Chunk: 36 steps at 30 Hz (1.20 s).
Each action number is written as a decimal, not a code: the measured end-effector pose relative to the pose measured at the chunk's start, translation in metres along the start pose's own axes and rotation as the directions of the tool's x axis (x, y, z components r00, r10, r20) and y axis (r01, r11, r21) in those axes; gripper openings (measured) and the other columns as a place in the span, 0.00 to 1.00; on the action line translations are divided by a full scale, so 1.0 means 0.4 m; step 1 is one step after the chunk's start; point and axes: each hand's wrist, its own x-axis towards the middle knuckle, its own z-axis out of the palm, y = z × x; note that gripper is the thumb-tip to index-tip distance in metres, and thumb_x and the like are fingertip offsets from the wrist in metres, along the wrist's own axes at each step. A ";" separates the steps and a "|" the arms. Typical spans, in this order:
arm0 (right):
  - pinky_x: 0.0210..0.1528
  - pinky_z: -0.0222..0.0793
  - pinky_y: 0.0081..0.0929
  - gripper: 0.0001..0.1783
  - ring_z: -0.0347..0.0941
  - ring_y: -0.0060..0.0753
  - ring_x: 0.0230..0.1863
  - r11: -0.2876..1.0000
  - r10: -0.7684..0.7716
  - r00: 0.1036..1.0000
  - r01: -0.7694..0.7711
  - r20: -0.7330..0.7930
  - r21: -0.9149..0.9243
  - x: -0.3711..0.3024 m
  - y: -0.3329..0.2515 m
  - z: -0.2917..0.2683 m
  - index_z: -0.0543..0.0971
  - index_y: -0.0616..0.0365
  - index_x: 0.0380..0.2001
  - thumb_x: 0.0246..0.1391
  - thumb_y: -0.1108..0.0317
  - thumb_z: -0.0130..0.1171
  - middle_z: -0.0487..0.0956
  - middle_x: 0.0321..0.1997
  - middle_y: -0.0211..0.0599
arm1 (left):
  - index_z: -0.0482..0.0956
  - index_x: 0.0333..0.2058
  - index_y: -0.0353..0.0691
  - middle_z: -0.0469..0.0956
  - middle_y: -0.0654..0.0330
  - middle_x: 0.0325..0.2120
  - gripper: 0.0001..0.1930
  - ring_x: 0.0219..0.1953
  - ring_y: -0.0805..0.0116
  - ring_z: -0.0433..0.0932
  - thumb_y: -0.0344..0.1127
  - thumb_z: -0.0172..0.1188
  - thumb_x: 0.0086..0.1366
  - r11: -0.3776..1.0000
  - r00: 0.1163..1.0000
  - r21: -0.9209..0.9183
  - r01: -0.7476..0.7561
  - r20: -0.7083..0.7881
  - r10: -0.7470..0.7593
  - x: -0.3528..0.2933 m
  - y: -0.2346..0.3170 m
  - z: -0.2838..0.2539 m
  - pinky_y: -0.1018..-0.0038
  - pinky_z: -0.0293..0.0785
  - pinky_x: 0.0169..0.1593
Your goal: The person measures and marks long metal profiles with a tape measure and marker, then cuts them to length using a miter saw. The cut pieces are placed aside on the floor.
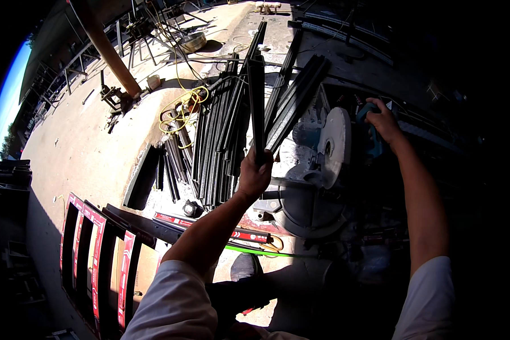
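My left hand (255,174) is closed around the near end of a long black metal profile (256,102), which points away from me over other bars. Up and to the right, my right hand (384,122) grips the teal handle (364,116) of a chop saw. The saw's large pale round disc (335,148) stands upright between my two hands, above a dark round base (311,207). The held profile is left of the disc and apart from it. Deep shadow hides much of the saw's right side.
Several black metal bars (218,136) lie piled on the ground ahead. A yellow cord (178,110) is tangled beside them. At lower left is a frame with red-and-white wrapped bars (98,249). A brown post (110,54) stands far left. My shoe (245,266) is below.
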 end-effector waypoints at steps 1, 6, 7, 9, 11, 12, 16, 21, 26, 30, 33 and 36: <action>0.34 0.78 0.40 0.39 0.78 0.32 0.30 1.000 -0.006 1.000 0.006 -0.006 -0.004 -0.001 0.002 -0.002 0.68 0.43 0.72 0.55 0.61 0.60 0.80 0.37 0.36 | 0.73 0.39 0.35 0.77 0.50 0.24 0.10 0.26 0.59 0.77 0.37 0.58 0.74 1.000 1.000 0.004 0.009 0.002 -0.009 0.000 0.003 0.003 0.64 0.74 0.34; 0.33 0.78 0.40 0.38 0.78 0.32 0.29 1.000 -0.028 1.000 0.028 -0.014 -0.001 -0.001 0.006 -0.002 0.68 0.44 0.71 0.54 0.61 0.60 0.80 0.37 0.35 | 0.73 0.39 0.35 0.77 0.49 0.24 0.11 0.27 0.59 0.78 0.38 0.57 0.74 1.000 1.000 0.031 0.002 -0.008 -0.002 -0.003 0.011 0.007 0.64 0.74 0.34; 0.33 0.78 0.40 0.38 0.78 0.32 0.29 0.999 -0.033 0.999 0.033 -0.006 0.004 0.003 0.017 0.000 0.68 0.44 0.71 0.54 0.61 0.61 0.80 0.37 0.35 | 0.72 0.34 0.35 0.72 0.52 0.22 0.10 0.25 0.62 0.73 0.35 0.57 0.74 0.999 0.999 0.020 -0.027 -0.024 0.027 -0.008 0.015 0.007 0.65 0.70 0.31; 0.33 0.78 0.40 0.38 0.78 0.32 0.30 0.998 -0.063 0.998 0.063 0.000 0.015 0.022 0.027 0.000 0.68 0.43 0.71 0.55 0.60 0.61 0.80 0.37 0.35 | 0.69 0.24 0.36 0.63 0.57 0.17 0.15 0.21 0.69 0.63 0.31 0.56 0.73 0.997 0.995 0.001 -0.080 -0.061 0.080 0.001 0.018 0.008 0.68 0.62 0.27; 0.33 0.78 0.39 0.38 0.79 0.32 0.31 0.997 -0.074 0.997 0.074 0.018 0.019 0.028 0.033 -0.018 0.68 0.43 0.72 0.57 0.58 0.61 0.80 0.38 0.35 | 0.68 0.24 0.35 0.63 0.59 0.17 0.15 0.22 0.72 0.63 0.29 0.55 0.73 0.997 0.997 -0.050 -0.064 -0.045 0.061 0.008 0.057 0.001 0.68 0.61 0.27; 0.34 0.78 0.38 0.37 0.79 0.31 0.32 0.993 -0.117 0.993 0.117 0.011 0.001 0.035 0.034 -0.010 0.68 0.43 0.72 0.59 0.56 0.61 0.80 0.40 0.35 | 0.69 0.24 0.35 0.64 0.61 0.17 0.16 0.23 0.75 0.64 0.30 0.55 0.74 0.997 0.998 -0.041 -0.064 -0.009 0.064 0.019 0.034 -0.020 0.70 0.62 0.28; 0.35 0.76 0.31 0.34 0.78 0.24 0.34 0.977 -0.212 0.971 0.214 0.110 -0.012 0.106 0.120 -0.020 0.69 0.43 0.71 0.64 0.50 0.60 0.81 0.44 0.32 | 0.74 0.35 0.37 0.73 0.59 0.21 0.12 0.24 0.72 0.73 0.39 0.58 0.76 0.969 0.983 0.165 -0.181 0.062 0.173 0.019 -0.052 -0.105 0.71 0.70 0.30; 0.37 0.71 0.22 0.29 0.75 0.17 0.37 0.976 -0.203 0.973 0.210 0.105 -0.060 0.139 0.143 -0.076 0.72 0.39 0.70 0.68 0.49 0.57 0.81 0.47 0.30 | 0.75 0.40 0.38 0.82 0.48 0.29 0.15 0.33 0.46 0.85 0.40 0.69 0.65 0.833 0.927 0.479 -0.276 0.363 0.098 -0.027 -0.097 -0.263 0.59 0.80 0.36; 0.36 0.70 0.16 0.30 0.74 0.13 0.36 0.940 -0.253 0.960 0.273 0.122 -0.203 0.208 0.175 -0.125 0.71 0.37 0.71 0.70 0.46 0.56 0.83 0.50 0.30 | 0.72 0.41 0.37 0.79 0.48 0.35 0.21 0.44 0.44 0.79 0.44 0.71 0.62 0.633 0.700 0.648 -0.424 0.678 -0.225 -0.163 -0.233 -0.354 0.53 0.75 0.50; 0.37 0.71 0.13 0.31 0.74 0.11 0.38 0.939 -0.250 0.961 0.271 0.120 -0.211 0.156 0.148 -0.075 0.71 0.36 0.72 0.71 0.43 0.55 0.81 0.54 0.30 | 0.75 0.44 0.40 0.82 0.50 0.38 0.17 0.47 0.47 0.81 0.43 0.69 0.64 0.543 0.559 0.754 -0.371 0.648 -0.518 -0.276 -0.352 -0.409 0.53 0.75 0.55; 0.37 0.71 0.11 0.31 0.74 0.09 0.38 0.958 -0.220 0.964 0.243 0.151 -0.154 0.167 0.152 -0.110 0.70 0.37 0.72 0.71 0.44 0.56 0.80 0.57 0.30 | 0.77 0.46 0.40 0.83 0.50 0.43 0.16 0.51 0.48 0.81 0.43 0.67 0.66 0.465 0.484 0.809 -0.359 0.588 -0.648 -0.309 -0.426 -0.419 0.54 0.75 0.58; 0.39 0.72 0.10 0.31 0.72 0.07 0.38 0.952 -0.235 0.960 0.259 0.155 -0.164 0.173 0.163 -0.121 0.70 0.37 0.73 0.71 0.45 0.56 0.79 0.60 0.30 | 0.77 0.51 0.41 0.81 0.50 0.50 0.19 0.59 0.50 0.77 0.44 0.67 0.67 0.392 0.399 0.840 -0.376 0.528 -0.750 -0.328 -0.473 -0.417 0.55 0.72 0.62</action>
